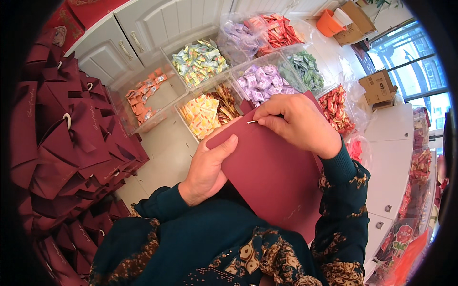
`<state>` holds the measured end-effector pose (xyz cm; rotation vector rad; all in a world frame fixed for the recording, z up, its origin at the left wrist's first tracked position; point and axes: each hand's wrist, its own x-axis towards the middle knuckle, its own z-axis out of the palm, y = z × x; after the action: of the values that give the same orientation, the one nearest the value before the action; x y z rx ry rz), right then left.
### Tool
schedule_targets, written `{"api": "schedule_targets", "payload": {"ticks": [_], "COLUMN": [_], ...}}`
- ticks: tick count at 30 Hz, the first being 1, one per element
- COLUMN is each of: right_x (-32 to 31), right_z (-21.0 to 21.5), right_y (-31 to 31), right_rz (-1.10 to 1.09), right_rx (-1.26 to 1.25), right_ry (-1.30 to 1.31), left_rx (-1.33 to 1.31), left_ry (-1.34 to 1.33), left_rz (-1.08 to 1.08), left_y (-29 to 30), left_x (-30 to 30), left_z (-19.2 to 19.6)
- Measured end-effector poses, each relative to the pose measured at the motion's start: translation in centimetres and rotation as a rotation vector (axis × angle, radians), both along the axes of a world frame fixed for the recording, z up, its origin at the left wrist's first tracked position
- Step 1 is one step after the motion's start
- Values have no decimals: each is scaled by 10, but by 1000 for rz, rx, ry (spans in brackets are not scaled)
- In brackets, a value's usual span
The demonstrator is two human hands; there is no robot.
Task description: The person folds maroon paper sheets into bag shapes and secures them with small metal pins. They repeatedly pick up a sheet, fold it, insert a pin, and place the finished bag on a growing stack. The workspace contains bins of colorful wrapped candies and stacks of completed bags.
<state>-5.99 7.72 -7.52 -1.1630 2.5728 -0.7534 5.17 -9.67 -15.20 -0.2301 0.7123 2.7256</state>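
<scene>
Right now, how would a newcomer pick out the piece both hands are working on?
Below the clear candy bins, find the flat dark-red card sheet. The left hand steadies it; the right hand pinches its top edge. Unlike the folded dark-red boxes, it lies unfolded.

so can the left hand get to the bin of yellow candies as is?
Probably yes. The left hand grips the maroon card, yet the yellow candy bin lies open-topped just beyond, nothing between; it would need to release the card.

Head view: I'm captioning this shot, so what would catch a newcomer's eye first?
Both hands, the left hand and right hand, hold a dark red paper bag at centre. Behind it sit clear trays of bright wrapped candies; folded red bags pile up on the left.
</scene>
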Motion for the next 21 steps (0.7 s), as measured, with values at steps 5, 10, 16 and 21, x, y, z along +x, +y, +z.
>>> {"api": "schedule_targets", "payload": {"ticks": [5,10,16,21], "right_x": [-13,-17,-5,11], "right_z": [0,-1,0,-2], "right_y": [-3,-9,-23,-35], "right_rz": [45,82,140,171], "right_rx": [54,129,342,447], "right_ry": [-114,-21,256,484], "left_rx": [11,-8,-14,4], "left_ry": [-14,-38,-44,-45], "left_rz": [-13,5,25,23], "left_y": [-1,-1,1,2], "left_x": [-2,-3,-4,-5], "left_z": [-4,-8,-14,-15]}}
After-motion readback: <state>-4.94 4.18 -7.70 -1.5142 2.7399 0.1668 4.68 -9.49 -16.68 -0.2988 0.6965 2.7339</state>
